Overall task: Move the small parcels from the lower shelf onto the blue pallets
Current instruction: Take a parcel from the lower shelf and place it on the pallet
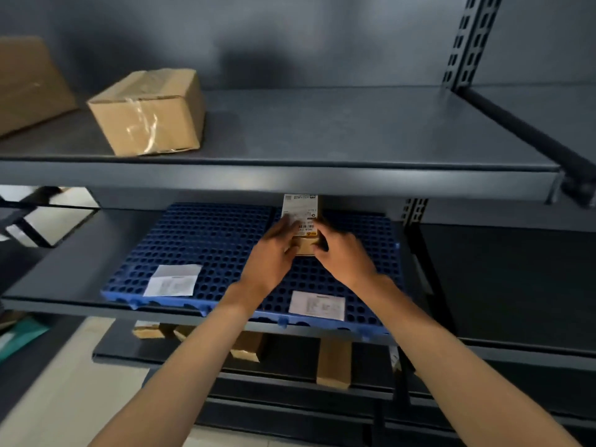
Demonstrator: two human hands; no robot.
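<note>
Holding a small parcel (303, 235) between both hands right now, out over the back of the blue pallets (206, 240) on the middle shelf. The left hand (274, 253) is clamped on the parcel's left side, the right hand (342, 253) on its right side, fingers curled around the near cardboard end, so it's pinched between the two, not pressed flat. Can't tell for sure whether its bottom is already touching the pallet or just above it; the hands hide that bit.

The key thing for the next move: the parcel's long axis runs straight away from the person, label (300, 211) end pointing at the back under the upper shelf (354, 175), near end tucked in the palms. It sits dead centre between the hands, so neither one is really nearer. My guess is it just needs lowering and letting go, both hands pulling back toward the body along that same axis.

A few more brown parcels (333, 362) are still down on the lower shelf (129, 353), below and a bit left of the arms, so the job looks far from finished. Two loose paper slips (174, 280) lie on the pallets' front edge.
</note>
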